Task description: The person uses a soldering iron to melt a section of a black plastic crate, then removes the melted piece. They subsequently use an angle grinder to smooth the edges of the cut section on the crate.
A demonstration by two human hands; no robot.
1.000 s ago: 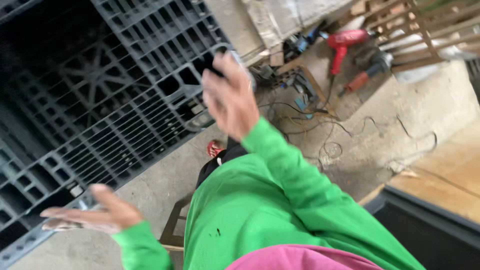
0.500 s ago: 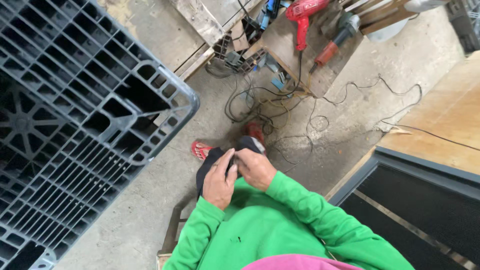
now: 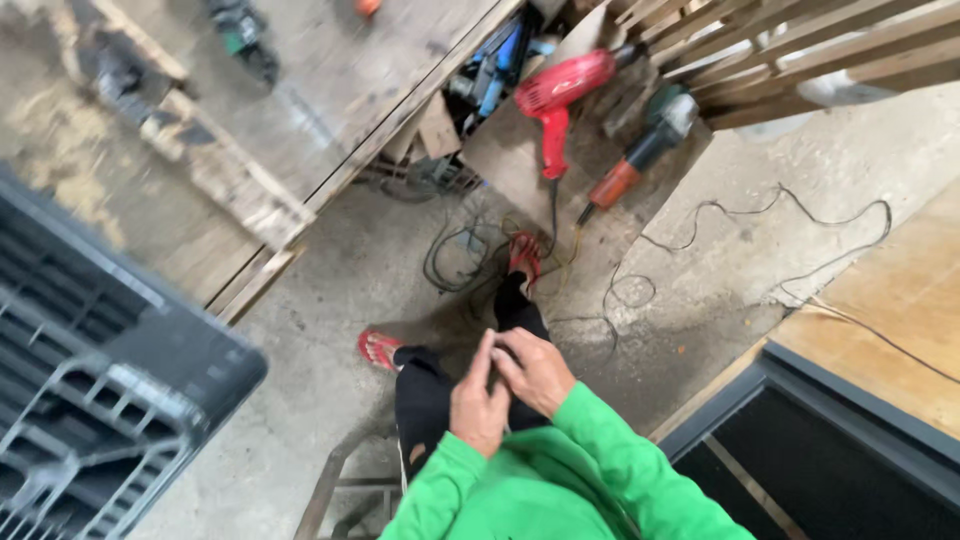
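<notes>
Fingers of the left hand [image 3: 478, 405] and right hand [image 3: 535, 368] interlace, holding nothing, above the seated person's black-trousered knees. Just beyond the red sandal [image 3: 524, 256], loose cables [image 3: 470, 255] coil on the concrete; a foot could likely snag them, dragging the red heat gun [image 3: 556, 98] and angle grinder [image 3: 640, 150] lying farther off.

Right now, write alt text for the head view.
A person in green sleeves presses the left hand and right hand together above a concrete floor, with a red power drill, tangled black cables and a black plastic pallet nearby.
</notes>
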